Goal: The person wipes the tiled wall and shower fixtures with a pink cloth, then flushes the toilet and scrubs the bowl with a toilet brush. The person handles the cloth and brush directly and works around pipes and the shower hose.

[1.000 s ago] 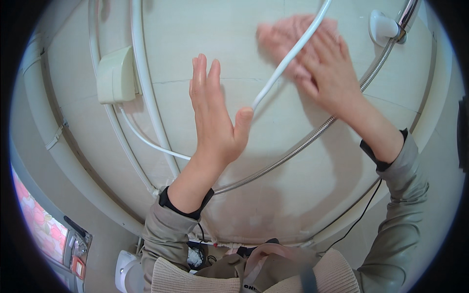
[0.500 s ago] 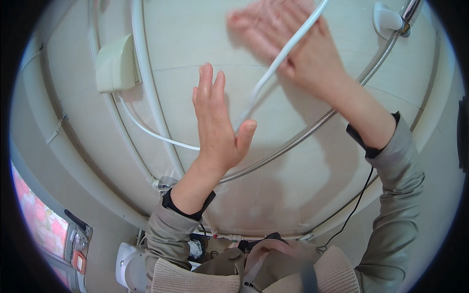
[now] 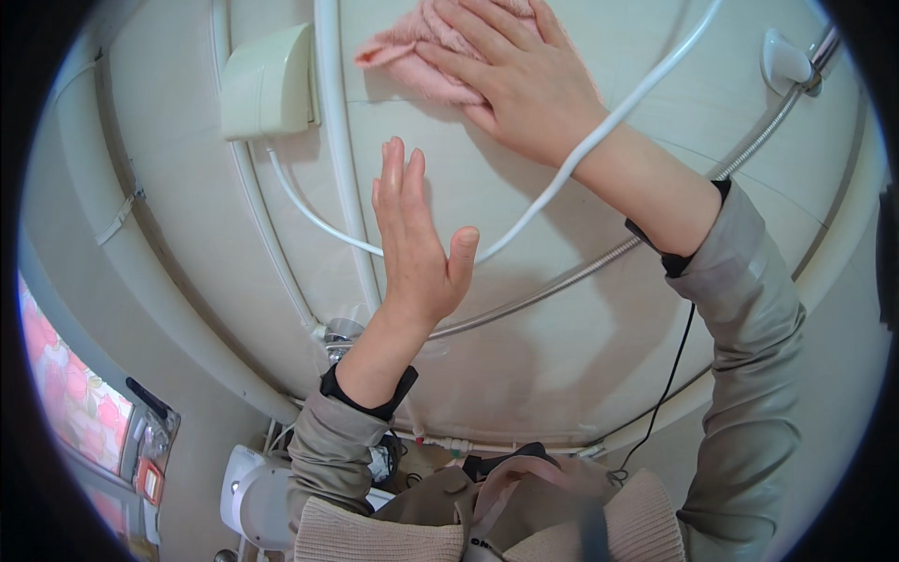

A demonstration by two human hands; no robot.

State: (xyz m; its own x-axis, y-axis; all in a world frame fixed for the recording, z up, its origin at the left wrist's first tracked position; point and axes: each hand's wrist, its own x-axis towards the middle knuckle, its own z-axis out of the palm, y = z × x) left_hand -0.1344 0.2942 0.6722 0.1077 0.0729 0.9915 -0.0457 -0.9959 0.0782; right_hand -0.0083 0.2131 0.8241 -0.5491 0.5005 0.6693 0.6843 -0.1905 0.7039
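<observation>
My right hand (image 3: 510, 80) lies flat on a pink cloth (image 3: 421, 51), pressing it against the cream wall panel (image 3: 562, 337) near the top of the view. My left hand (image 3: 417, 248) is spread flat on the same wall lower down, fingers together and thumb out, holding nothing. A white cable (image 3: 599, 131) runs diagonally across my right wrist and behind the left hand. A ribbed metal shower hose (image 3: 581, 272) curves below both hands.
A cream box (image 3: 267, 84) is fixed to the wall at upper left beside a white vertical pipe (image 3: 337, 169). A white wall bracket (image 3: 785, 58) holds the hose at upper right. A toilet (image 3: 257, 492) stands below left, near a pink flowered panel (image 3: 70, 403).
My right hand has slid the pink cloth leftward along the wall, from the upper right to above the left hand. The left hand stays flat on the wall.
</observation>
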